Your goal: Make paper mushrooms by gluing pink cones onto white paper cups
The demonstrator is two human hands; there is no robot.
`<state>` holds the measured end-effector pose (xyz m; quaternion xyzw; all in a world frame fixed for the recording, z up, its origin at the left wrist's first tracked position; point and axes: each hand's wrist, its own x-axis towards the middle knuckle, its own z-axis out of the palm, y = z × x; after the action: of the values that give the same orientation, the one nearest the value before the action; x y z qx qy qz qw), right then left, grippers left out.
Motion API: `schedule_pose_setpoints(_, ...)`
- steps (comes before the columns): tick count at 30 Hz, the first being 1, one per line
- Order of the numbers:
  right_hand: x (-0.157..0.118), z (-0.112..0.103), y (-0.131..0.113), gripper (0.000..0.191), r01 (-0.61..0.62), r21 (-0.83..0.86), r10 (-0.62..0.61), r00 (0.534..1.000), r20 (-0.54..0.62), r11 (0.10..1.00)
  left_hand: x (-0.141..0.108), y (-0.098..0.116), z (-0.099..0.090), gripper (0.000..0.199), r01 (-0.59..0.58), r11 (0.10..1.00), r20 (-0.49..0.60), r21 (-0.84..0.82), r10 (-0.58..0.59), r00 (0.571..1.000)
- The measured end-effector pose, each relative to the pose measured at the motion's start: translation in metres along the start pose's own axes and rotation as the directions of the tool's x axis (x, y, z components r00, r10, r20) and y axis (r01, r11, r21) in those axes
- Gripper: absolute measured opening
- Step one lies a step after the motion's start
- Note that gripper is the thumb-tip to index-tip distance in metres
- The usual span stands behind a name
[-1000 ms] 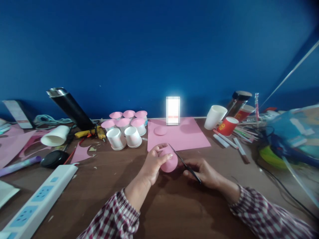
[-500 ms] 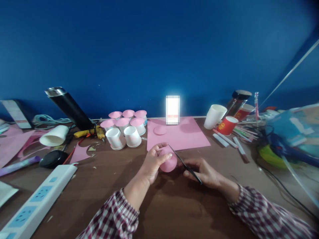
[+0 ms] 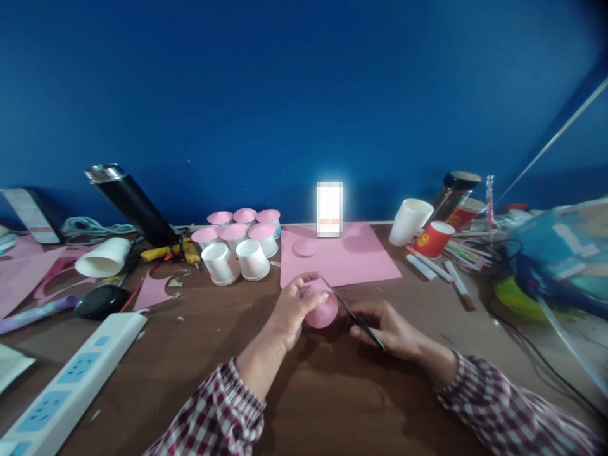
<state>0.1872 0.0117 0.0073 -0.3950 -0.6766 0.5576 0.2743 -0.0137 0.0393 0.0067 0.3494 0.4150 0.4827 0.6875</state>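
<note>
My left hand (image 3: 291, 311) pinches a round piece of pink paper (image 3: 322, 313) between thumb and fingers, just above the table. In my right hand (image 3: 387, 329) is a pair of black scissors (image 3: 361, 323), seen nearly edge-on. Their narrow blades point up and to the left, along the right edge of the pink paper circle. Whether the blades are apart cannot be made out. Beyond both hands, a second pink paper circle (image 3: 305, 247) lies on a pink paper sheet (image 3: 361, 269).
Several white paper cups with pink cone tops (image 3: 234, 233) stand left of the sheet, behind two bare upturned cups (image 3: 253, 259). A power strip (image 3: 80, 373), glue gun (image 3: 190, 252) and black flask (image 3: 135, 206) are left. Right are a red cup (image 3: 434, 240) and glue sticks (image 3: 420, 266).
</note>
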Motion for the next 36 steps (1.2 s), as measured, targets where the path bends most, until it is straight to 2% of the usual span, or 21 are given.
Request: schedule_pose_setpoints(36,-0.0008,-0.0005,0.0013,0.048,-0.024,-0.006,0.024,1.0,0.0,1.0,0.0019,-0.004,-0.0026,0.056,0.008,1.0,0.022,0.008,-0.008,1.0)
